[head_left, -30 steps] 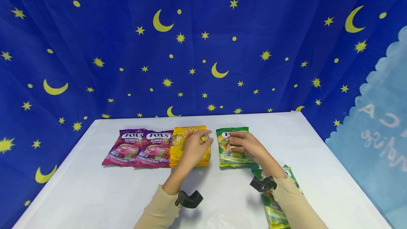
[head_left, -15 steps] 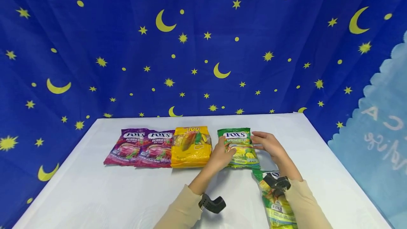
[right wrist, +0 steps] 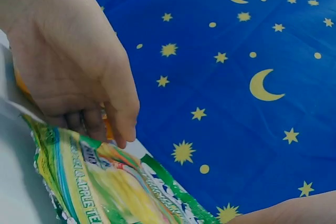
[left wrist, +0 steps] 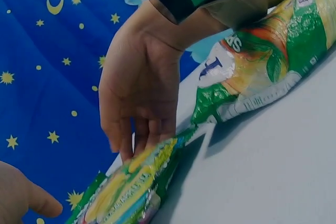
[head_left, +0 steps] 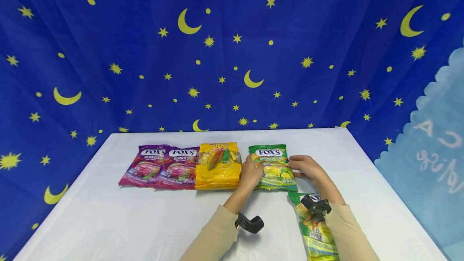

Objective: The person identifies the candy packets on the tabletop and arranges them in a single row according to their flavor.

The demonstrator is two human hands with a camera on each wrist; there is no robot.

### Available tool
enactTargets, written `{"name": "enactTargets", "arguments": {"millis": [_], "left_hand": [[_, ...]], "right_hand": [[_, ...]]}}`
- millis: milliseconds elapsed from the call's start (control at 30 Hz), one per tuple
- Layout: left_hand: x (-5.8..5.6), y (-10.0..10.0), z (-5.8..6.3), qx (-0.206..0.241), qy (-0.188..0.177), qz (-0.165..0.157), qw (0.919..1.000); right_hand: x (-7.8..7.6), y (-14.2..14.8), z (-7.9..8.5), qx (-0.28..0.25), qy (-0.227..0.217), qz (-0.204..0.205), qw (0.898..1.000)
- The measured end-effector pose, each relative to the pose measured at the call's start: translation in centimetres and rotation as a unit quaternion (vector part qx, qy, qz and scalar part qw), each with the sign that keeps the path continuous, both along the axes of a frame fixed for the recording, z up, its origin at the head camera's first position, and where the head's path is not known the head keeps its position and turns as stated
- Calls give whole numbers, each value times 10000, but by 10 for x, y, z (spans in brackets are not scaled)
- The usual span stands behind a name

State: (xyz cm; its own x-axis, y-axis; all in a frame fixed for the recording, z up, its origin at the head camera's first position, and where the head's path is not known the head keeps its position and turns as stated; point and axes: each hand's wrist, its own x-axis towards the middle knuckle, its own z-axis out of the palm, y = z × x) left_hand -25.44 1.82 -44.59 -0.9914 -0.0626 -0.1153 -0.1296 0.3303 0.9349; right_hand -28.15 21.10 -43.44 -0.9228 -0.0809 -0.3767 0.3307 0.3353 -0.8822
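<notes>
A green FOX'S Spring Tea candy bag [head_left: 274, 172] lies face up between my two hands. My left hand [head_left: 251, 173] is at its left edge, fingers down along the side and thumb near the printed front. On the opposite side my right hand [head_left: 311, 169] has its fingertips right at the edge. In the left wrist view the right hand's fingers reach down, fairly straight, beside the bag. From the right wrist view, the left hand [right wrist: 79, 61] likewise has its fingers lowered along the bag's edge, the tips partly hidden by it.
Left of the hands lies a yellow candy bag [head_left: 217, 172], then two overlapping purple FOX'S Berries bags [head_left: 178, 170] [head_left: 143, 169]. Another green FOX'S bag [head_left: 314, 228] lies nearer, partly under the right forearm. A starry blue cloth [head_left: 217, 59] hangs behind the white table [head_left: 127, 220].
My left hand has moved right from the yellow bag to the green bag's left edge. My right hand has slid from over the green bag to its right edge.
</notes>
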Motion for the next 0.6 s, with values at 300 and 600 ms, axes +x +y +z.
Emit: {"name": "enactTargets", "arguments": {"millis": [300,600], "left_hand": [[-3,1,-2,-466,217,-106,9986],[0,2,-4,-219,320,23,9992]], "right_hand": [[1,-1,-2,44,-137,199,9997],[3,2,-4,-306,-84,393,9987]]}}
